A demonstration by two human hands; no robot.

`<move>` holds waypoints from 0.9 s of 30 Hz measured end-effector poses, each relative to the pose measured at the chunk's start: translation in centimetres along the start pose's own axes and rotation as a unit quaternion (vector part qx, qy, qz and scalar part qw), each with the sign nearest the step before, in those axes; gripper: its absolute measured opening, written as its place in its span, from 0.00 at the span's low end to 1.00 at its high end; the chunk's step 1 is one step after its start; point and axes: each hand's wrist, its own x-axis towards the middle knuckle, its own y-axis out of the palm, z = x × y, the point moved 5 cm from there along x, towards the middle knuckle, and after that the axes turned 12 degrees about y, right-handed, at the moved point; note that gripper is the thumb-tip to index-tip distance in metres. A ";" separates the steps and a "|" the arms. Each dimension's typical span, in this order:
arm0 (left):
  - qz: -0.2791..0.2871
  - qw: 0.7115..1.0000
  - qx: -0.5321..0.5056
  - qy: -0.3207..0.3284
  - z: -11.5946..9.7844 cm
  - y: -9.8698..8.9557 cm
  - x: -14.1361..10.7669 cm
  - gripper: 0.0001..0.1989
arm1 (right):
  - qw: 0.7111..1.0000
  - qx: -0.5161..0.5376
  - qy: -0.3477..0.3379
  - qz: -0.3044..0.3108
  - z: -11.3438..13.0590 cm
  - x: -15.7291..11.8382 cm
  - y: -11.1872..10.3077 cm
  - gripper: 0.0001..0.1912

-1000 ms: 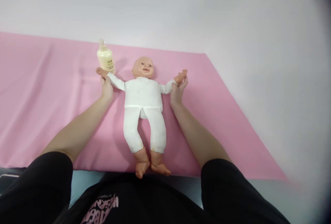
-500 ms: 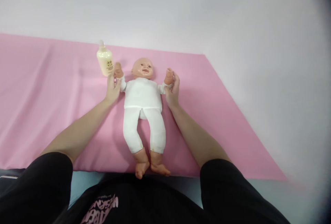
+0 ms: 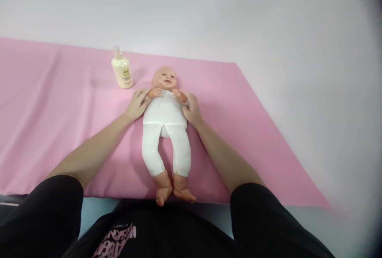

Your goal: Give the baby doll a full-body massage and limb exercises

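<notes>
doll (image 3: 165, 111) on back, long axis fwd-back, head (image 3: 162, 76) far, feet (image 3: 163, 191) nr

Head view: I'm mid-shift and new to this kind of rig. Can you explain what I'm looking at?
There is no machine here: you see a person's own bare arms and hands. The camera is worn on the head, looking forward and down. A pink sheet covers the surface. On it a doll in white clothes lies on its back, and a bottle stands beyond the left hand. That hand holds one of the doll's arms, the right hand the other. Both arms are bent inward over the upper chest.
</notes>
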 end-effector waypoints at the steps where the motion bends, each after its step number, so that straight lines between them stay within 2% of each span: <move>1: -0.018 1.000 -0.016 -0.005 0.1 -0.1 0.0 0.33 | 1.000 0.015 0.014 -0.006 -0.3 0.0 0.0 0.29; 5: -0.122 0.986 -0.108 -0.035 1.2 -0.5 -0.2 0.35 | 0.991 0.096 0.072 -0.055 -1.7 0.1 -0.5 0.32; 10: -0.261 0.932 -0.189 -0.167 5.6 -0.6 -1.4 0.29 | 0.968 0.172 0.096 -0.154 -4.6 0.7 -1.3 0.39; 12: -0.301 0.898 -0.213 -0.238 7.4 -0.5 -2.2 0.25 | 0.951 0.196 0.138 -0.197 -6.6 0.8 -1.6 0.41; 14: -0.328 0.865 -0.236 -0.297 8.6 -0.4 -2.8 0.20 | 0.924 0.222 0.208 -0.231 -8.8 0.7 -1.7 0.42; 17: -0.348 0.843 -0.259 -0.317 8.8 -0.5 -3.0 0.16 | 0.878 0.264 0.307 -0.254 -11.1 0.2 -1.7 0.42; 19: -0.342 0.852 -0.262 -0.297 8.2 -0.6 -2.7 0.18 | 0.874 0.274 0.310 -0.253 -10.9 0.2 -1.7 0.42; 21: -0.327 0.873 -0.252 -0.262 7.3 -0.8 -2.3 0.22 | 0.902 0.259 0.254 -0.234 -9.5 0.6 -1.9 0.41; 24: -0.287 0.913 -0.216 -0.193 5.7 -1.0 -1.7 0.30 | 0.951 0.213 0.139 -0.174 -6.0 1.1 -1.9 0.38; 27: -0.228 0.950 -0.165 -0.137 4.2 -0.9 -1.2 0.35 | 0.974 0.172 0.089 -0.120 -3.3 0.9 -1.5 0.34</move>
